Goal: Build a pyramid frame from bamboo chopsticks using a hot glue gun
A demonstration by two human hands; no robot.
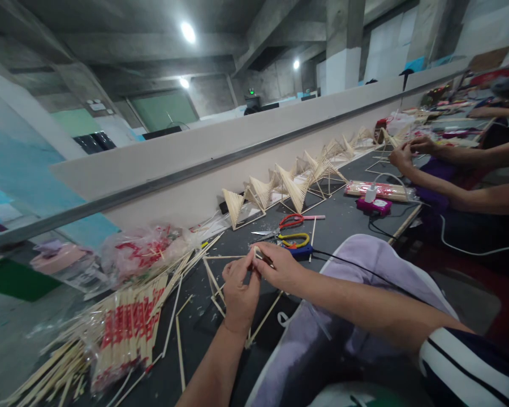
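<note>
Dark worktop [341,213], near to far: my right hand [282,268] pinches a small pale piece [257,251]; my left hand [240,289] curls its fingers against it, grip hidden. Below both, the stick frame [265,317] appears unfinished: bare edges, no slats visible. Beyond, along the partition [246,134], slatted stick models [294,191] look complete.

Beyond the right hand [283,267], scissors [271,233] block; rightward tabletop [339,223] seems passable.

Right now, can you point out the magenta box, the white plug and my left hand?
Magenta box [375,208]: head view, on its casing.
White plug [370,193]: head view, on its body.
Left hand [240,291]: head view, mid-hand.
</note>
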